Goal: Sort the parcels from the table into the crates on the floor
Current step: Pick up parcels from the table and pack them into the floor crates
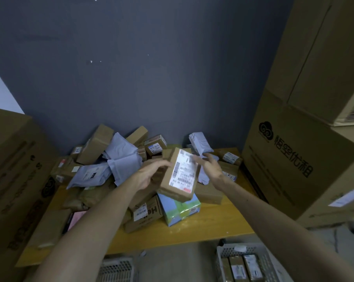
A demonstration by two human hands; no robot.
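Head view, sorting station. A brown cardboard parcel (179, 177) is held in the air, tilted, above the heap of parcels (111, 165) on the yellow surface (212, 222). Its white shipping label (185, 169) faces the camera and carries barcodes and a red strip at the lower end; the small print is too blurred to read.

The left hand (151, 175) grips the parcel's left edge, its fingers (163, 164) curled onto the cardboard. The right hand (209, 167) is at the upper right corner with fingers loosely spread; motion blur hides whether they touch the parcel.

Directly under the held parcel lies a blue-and-green film-wrapped box (180, 211). Beside that is a brown box (149, 212) printed with large dark letters beginning "He" and bearing a white barcode label. Grey poly mailers (123, 159) lie across the left of the heap.

A large carton (290, 159) at right shows a cloud logo and the characters 悟空优租. The cartons at left (15, 169) carry dark print that cannot be read.

On the floor, a perforated crate (259, 259) at lower right contains labelled boxes; a second crate (117, 269) shows at the bottom edge.
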